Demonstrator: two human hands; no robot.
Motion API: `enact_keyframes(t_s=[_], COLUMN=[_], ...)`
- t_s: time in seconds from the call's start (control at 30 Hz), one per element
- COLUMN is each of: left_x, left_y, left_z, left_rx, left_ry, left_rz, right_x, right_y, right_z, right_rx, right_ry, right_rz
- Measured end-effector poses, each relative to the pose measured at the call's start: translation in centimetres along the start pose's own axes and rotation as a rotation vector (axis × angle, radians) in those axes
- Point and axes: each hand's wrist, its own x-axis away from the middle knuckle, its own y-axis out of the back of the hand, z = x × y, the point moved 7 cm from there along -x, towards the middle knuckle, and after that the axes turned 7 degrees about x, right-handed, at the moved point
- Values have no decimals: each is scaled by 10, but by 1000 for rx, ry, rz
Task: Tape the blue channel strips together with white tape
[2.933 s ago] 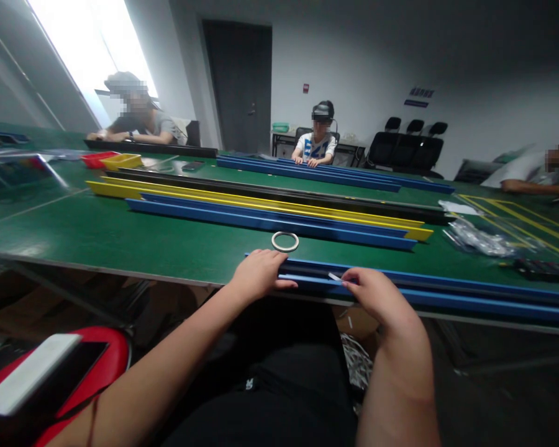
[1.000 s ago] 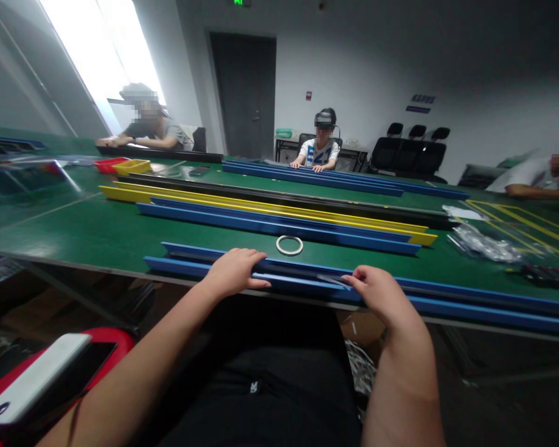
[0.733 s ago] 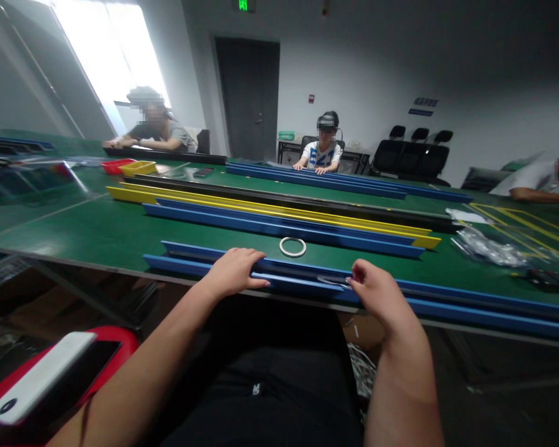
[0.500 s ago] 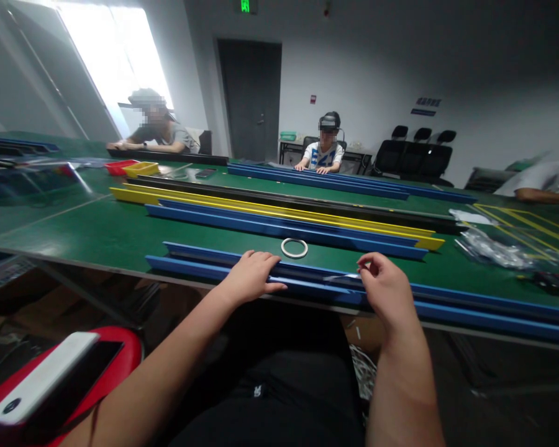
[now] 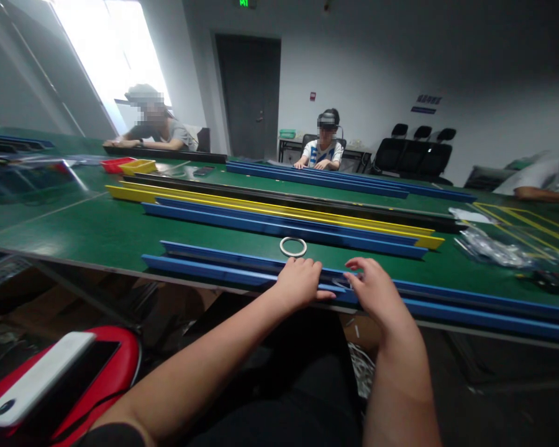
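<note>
A long blue channel-shaped rail [image 5: 214,267] lies along the near edge of the table. My left hand [image 5: 302,280] is closed over it near the middle, fingers on the far wall and thumb stretched along the near wall. Just to the right, my right hand [image 5: 370,282] is bent over the same rail with curled fingers. A thin whitish strip [image 5: 340,284] runs from its fingertips into the rail toward my left hand; the exact grip is partly hidden. Beyond my left hand, a narrow white ring [image 5: 293,246], like a roll of tape, lies flat on the table.
Farther across the green table [image 5: 74,230] lie another blue rail [image 5: 279,228], a yellow rail [image 5: 116,192] and black rails. Plastic-wrapped parts [image 5: 494,248] lie at right, red [image 5: 117,164] and yellow trays [image 5: 138,166] at far left. Co-workers sit around. A red stool [image 5: 116,366] holds a white device.
My left hand has slid right along the blue rail, close to my right hand. My right hand has shifted slightly left, and less of the strip shows. The view has tilted slightly.
</note>
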Motion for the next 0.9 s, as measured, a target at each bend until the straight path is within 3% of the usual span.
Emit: enact_keyframes(t_s=[0.1, 0.17, 0.43, 0.57, 0.77, 0.9], left_x=[1, 4, 8, 17, 41, 61], left_y=[1, 3, 9, 14, 28, 39], left_z=[2, 4, 10, 22, 65, 101], left_rx=[6, 6, 16, 6, -14, -23], left_ry=[-11, -22, -41, -29, 15, 36], left_rz=[-31, -53, -41, -18, 4, 21], right_x=[6, 10, 9, 12, 19, 14], right_y=[-21, -24, -2, -5, -19, -4], right_z=[-7, -11, -14, -18, 0, 21], right_rx=[53, 70, 104, 131, 126, 106], right_ry=[-16, -60, -30, -42, 6, 102], right_rz=[241, 303, 243, 278, 401, 291])
